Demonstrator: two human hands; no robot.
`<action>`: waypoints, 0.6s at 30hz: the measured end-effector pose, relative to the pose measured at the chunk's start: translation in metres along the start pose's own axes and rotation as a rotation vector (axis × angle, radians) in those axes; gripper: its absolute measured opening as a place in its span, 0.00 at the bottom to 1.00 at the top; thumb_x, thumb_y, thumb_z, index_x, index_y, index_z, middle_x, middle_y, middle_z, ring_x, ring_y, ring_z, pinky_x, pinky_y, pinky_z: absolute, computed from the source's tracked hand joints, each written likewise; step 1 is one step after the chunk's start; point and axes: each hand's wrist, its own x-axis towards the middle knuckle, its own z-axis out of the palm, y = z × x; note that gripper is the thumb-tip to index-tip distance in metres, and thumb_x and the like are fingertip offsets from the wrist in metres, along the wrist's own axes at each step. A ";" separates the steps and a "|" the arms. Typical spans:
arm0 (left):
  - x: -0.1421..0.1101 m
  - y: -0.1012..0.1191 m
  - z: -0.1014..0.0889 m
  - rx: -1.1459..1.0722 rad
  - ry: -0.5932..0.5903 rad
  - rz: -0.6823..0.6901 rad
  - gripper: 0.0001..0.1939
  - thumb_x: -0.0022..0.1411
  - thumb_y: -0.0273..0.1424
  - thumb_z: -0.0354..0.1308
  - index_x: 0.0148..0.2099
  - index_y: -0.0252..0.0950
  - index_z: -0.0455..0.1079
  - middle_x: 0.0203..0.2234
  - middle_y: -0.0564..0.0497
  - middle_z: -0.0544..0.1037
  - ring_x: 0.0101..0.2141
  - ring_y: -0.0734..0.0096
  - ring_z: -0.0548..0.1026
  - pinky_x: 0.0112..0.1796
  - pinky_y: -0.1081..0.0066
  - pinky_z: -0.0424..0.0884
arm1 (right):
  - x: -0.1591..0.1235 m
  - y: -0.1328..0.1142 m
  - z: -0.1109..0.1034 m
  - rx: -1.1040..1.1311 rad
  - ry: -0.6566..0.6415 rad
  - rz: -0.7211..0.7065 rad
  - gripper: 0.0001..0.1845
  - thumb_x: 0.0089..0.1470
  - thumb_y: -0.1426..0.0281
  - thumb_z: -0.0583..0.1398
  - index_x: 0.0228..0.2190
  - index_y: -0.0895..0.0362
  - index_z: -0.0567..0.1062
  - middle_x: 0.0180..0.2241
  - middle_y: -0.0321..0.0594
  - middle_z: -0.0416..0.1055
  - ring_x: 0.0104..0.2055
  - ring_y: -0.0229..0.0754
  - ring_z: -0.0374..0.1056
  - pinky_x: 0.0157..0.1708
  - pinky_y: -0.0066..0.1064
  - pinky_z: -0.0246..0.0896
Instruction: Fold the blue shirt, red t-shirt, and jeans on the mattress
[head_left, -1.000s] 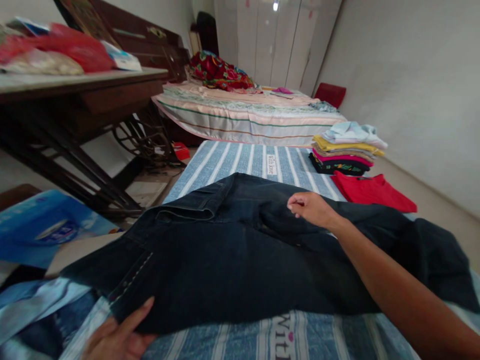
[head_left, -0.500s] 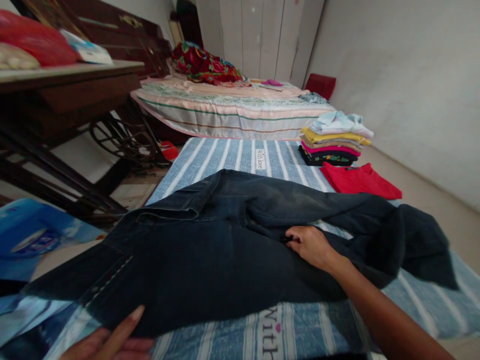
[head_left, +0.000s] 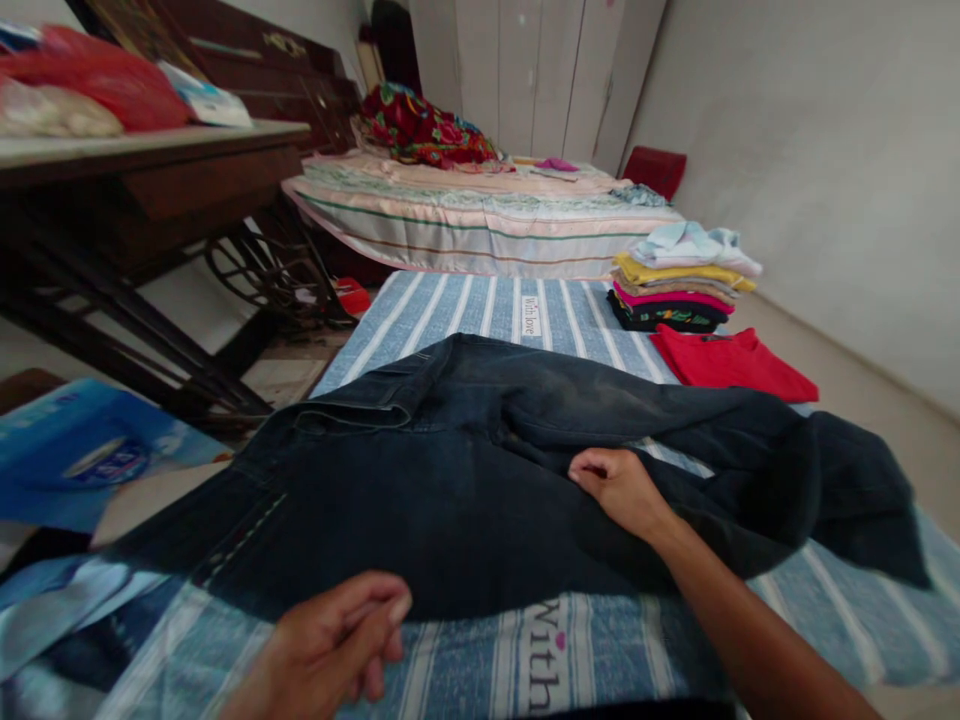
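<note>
A dark pair of jeans [head_left: 420,500] lies spread across a blue-and-white striped cloth [head_left: 420,300], waistband to the left and legs to the right. My right hand [head_left: 619,490] is closed in a pinch on the denim near the inner leg. My left hand [head_left: 345,640] hovers by the near edge of the jeans, thumb and fingertips pressed together, with nothing visible between them. The far leg is bunched and folded at the right side.
Behind the jeans stand a stack of folded clothes [head_left: 679,285] and a folded red garment [head_left: 735,360]. A sewing-machine table [head_left: 150,165] and a blue package [head_left: 97,455] are at left. A bed [head_left: 480,215] and wardrobe [head_left: 517,80] fill the back.
My left hand has moved right and up along the near edge, its outstretched fingers now drawn together. My right hand stays at the jeans. The view has turned slightly left.
</note>
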 end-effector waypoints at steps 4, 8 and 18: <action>0.005 0.030 0.017 -0.003 -0.084 0.159 0.16 0.55 0.43 0.51 0.37 0.37 0.70 0.22 0.55 0.75 0.22 0.75 0.73 0.25 0.76 0.69 | -0.025 -0.036 0.009 0.231 0.128 -0.154 0.08 0.53 0.69 0.57 0.25 0.57 0.74 0.25 0.35 0.70 0.28 0.37 0.65 0.30 0.25 0.58; 0.003 0.044 0.015 -0.029 -0.002 0.251 0.14 0.55 0.41 0.52 0.37 0.36 0.70 0.24 0.53 0.76 0.22 0.75 0.73 0.25 0.76 0.70 | -0.049 -0.081 0.032 0.318 0.085 -0.369 0.09 0.56 0.72 0.54 0.29 0.57 0.74 0.30 0.38 0.71 0.33 0.37 0.67 0.36 0.26 0.61; -0.009 0.039 -0.064 0.144 0.425 0.239 0.20 0.51 0.46 0.56 0.39 0.37 0.70 0.24 0.52 0.78 0.23 0.70 0.75 0.28 0.72 0.73 | -0.096 -0.155 0.207 -0.202 -0.863 -0.889 0.13 0.51 0.59 0.60 0.29 0.57 0.74 0.33 0.37 0.74 0.32 0.40 0.70 0.24 0.25 0.64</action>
